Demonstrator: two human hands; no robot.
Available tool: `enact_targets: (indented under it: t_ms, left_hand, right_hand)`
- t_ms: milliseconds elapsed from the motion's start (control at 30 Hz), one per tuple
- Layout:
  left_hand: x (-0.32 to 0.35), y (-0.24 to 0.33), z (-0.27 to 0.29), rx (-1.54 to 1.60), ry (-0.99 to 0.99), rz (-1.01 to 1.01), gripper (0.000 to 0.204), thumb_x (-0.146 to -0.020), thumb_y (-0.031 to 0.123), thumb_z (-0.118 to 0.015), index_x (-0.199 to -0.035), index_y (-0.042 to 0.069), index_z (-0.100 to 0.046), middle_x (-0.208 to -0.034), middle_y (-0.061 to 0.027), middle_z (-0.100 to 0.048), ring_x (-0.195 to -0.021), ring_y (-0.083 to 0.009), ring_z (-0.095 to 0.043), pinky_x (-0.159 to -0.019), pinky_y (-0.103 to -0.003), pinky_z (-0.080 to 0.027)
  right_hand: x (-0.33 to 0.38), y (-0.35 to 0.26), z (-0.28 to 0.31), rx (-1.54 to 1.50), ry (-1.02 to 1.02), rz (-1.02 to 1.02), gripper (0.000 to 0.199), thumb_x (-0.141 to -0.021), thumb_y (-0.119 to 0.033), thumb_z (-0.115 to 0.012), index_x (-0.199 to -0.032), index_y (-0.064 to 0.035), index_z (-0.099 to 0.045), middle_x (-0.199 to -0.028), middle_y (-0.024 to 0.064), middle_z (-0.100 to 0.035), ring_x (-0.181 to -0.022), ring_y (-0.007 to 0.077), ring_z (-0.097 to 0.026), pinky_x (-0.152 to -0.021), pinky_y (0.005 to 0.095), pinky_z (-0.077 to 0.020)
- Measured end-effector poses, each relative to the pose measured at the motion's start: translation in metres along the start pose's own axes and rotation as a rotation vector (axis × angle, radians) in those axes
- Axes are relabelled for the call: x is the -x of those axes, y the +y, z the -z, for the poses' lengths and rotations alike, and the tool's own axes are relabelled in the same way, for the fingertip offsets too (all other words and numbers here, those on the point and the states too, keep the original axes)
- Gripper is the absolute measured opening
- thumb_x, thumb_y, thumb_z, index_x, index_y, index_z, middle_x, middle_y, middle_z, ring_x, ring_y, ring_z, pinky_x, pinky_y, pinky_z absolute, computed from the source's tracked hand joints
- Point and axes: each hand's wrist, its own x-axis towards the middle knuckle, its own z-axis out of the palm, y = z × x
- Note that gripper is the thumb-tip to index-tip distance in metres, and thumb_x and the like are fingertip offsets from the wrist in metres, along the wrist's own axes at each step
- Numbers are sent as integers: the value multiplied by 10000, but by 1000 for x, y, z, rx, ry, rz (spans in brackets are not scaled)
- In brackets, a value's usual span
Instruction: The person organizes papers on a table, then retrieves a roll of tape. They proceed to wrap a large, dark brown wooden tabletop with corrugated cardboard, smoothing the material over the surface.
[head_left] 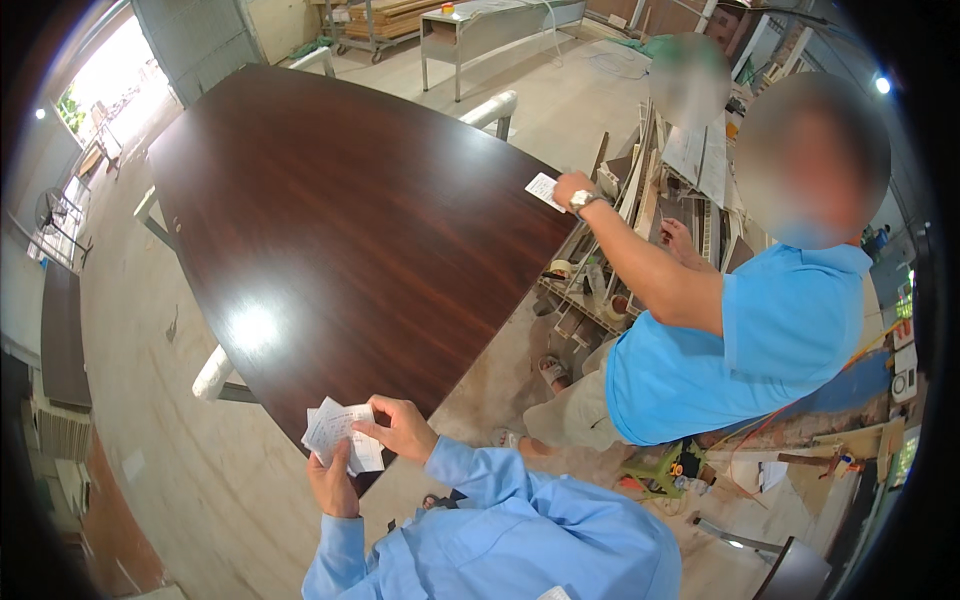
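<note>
Several white paper slips (340, 432) with writing on them are fanned out between my hands, over the near corner of a dark brown wooden panel (370, 230). My left hand (334, 484) pinches the stack from below. My right hand (402, 430) grips its right edge, thumb on top. At the panel's right corner, a co-worker's hand (575, 190) with a wristwatch is at another white slip (546, 192) on the glossy surface. Whether that hand holds the slip or presses it down, I cannot tell.
The panel rests on supports with wrapped padded ends (212, 373). A co-worker in a blue shirt (740, 340) stands at the right, by a rack of offcuts and tape rolls (615, 305). A green stool (655, 470) stands behind them; a metal table (490, 40) is at the back.
</note>
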Motion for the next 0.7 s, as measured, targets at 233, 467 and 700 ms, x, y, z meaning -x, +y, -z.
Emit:
enact_targets:
  t_ms: [233,467,700]
  left_hand:
    - [-25,9,-8,121,-63,72,345,-905,59,-667,-1229,-21,-579,-1149,-94,-668,-1057,-178,-638,-925,-321,-506]
    - [-40,36,30,164,-130,92,340,-915,85,-677,-1227,-15,-586,-1139,-100,-682,-1002,-176,-667,-897,-333,-535]
    - [-15,46,82,192,-128,36,331,-934,145,-680,-1218,-4,-601,-1138,-82,-685,-1010,-153,-655,-892,-309,-523]
  right_hand:
    - [-26,-5,-4,-85,70,-38,194,-886,-166,-728,-886,12,-651,-782,22,-661,-730,47,-558,-637,264,-479]
    - [-39,-42,-25,-168,60,-65,123,-914,-108,-687,-861,-4,-649,-725,13,-642,-631,40,-556,-521,219,-440]
    - [-16,-64,-77,-89,-10,-1,180,-945,-176,-679,-904,-2,-657,-728,-1,-627,-577,18,-517,-470,190,-396]
